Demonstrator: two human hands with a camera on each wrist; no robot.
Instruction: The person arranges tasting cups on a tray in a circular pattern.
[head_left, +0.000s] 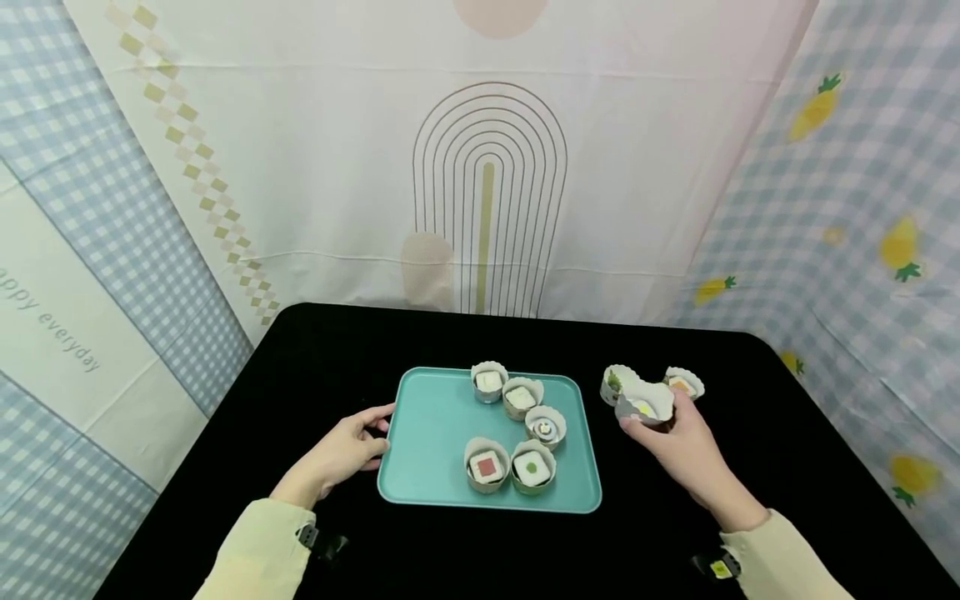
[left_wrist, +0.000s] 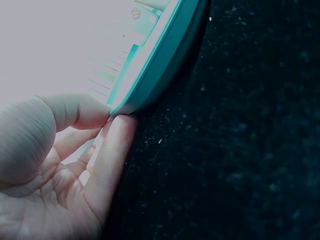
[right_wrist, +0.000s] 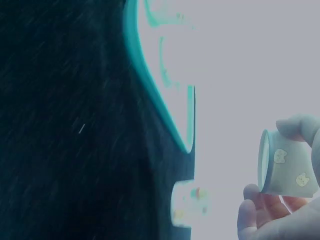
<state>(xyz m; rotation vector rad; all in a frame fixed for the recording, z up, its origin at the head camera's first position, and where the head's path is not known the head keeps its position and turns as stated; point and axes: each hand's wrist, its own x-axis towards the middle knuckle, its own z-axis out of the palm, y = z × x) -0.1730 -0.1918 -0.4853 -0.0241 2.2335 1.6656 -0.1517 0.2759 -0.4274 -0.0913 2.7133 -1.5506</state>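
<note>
My left hand [head_left: 347, 450] pinches the left rim of a teal tray [head_left: 431, 450] between thumb and fingers. The rim [left_wrist: 135, 95] shows between them in the left wrist view. Several paper cake cups, each with a small white square or round cake inside, stand on the tray's right half, among them one with a red-topped cake [head_left: 487, 467]. To the right of the tray, my right hand [head_left: 686, 454] grips a paper cup [head_left: 643, 408] whose contents have a yellow centre. Small bear faces decorate that paper cup [right_wrist: 292, 165] in the right wrist view, where it appears tipped sideways.
On the black table [head_left: 360, 350], a cup with green in it [head_left: 613, 382] stands just behind the held one. Another cup with an orange-topped cake [head_left: 684, 382] stands behind my right hand. Patterned cloths [head_left: 337, 167] hang behind and at both sides.
</note>
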